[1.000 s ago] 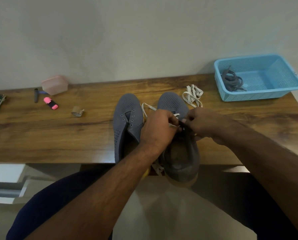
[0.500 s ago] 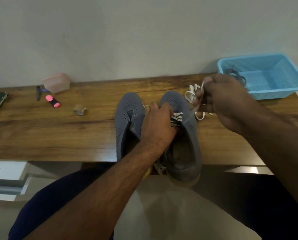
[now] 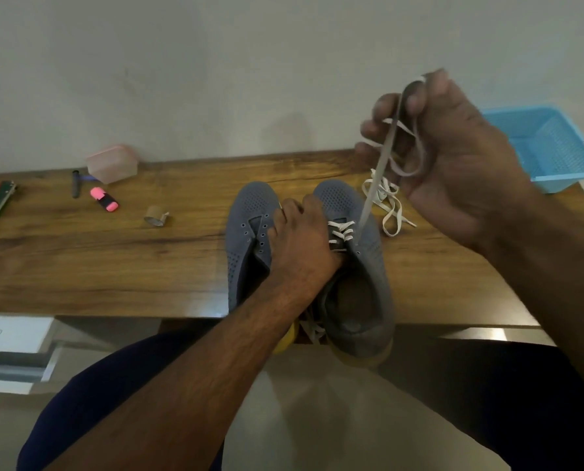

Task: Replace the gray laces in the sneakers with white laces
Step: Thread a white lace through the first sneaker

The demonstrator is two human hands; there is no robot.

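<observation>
My right hand (image 3: 453, 158) is up high above the wooden table (image 3: 113, 266), fingers curled round a white lace (image 3: 375, 185) pulled taut from the right sneaker (image 3: 362, 266). My left hand (image 3: 300, 243) grips that sneaker at the tongue, right beside the bare-eyeleted left sneaker (image 3: 246, 239). A second white lace (image 3: 390, 212) lies loose on the table just beside the toes, a blue basket (image 3: 555, 154) beyond.

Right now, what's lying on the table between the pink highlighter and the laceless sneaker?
In the head view, a small roll of tape sits on the wooden table between the pink highlighter and the laceless sneaker.
</observation>
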